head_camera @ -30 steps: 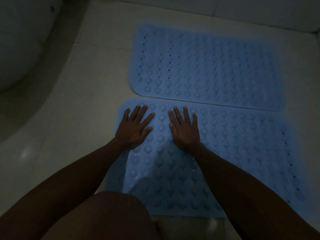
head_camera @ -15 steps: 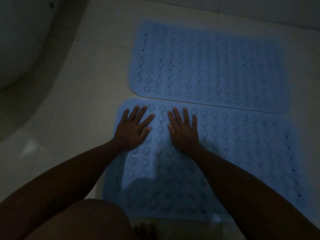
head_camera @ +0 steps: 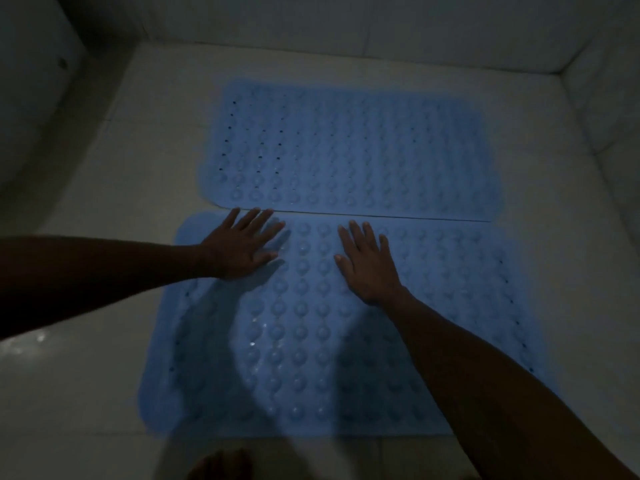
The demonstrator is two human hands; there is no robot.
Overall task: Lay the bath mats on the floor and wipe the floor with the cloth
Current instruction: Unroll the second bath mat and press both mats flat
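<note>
Two blue rubber bath mats with rows of round bumps lie flat on the pale tiled floor, long edges touching. The far mat (head_camera: 349,147) reaches toward the back wall. The near mat (head_camera: 311,341) lies in front of me. My left hand (head_camera: 242,247) presses flat on the near mat's far left part, fingers straight and spread, fingertips at the seam. My right hand (head_camera: 367,265) lies flat on the same mat a little to the right, fingers straight. No cloth is in view.
The room is dim. A white toilet base (head_camera: 31,81) stands at the far left. Tiled walls (head_camera: 381,29) close the back and right side. My bare foot (head_camera: 221,465) shows at the bottom edge. Bare floor tiles (head_camera: 114,188) run left of the mats.
My view has risen and pulled back, showing more floor and walls. My hands have spread apart on the near mat, and my left hand has slid toward the seam.
</note>
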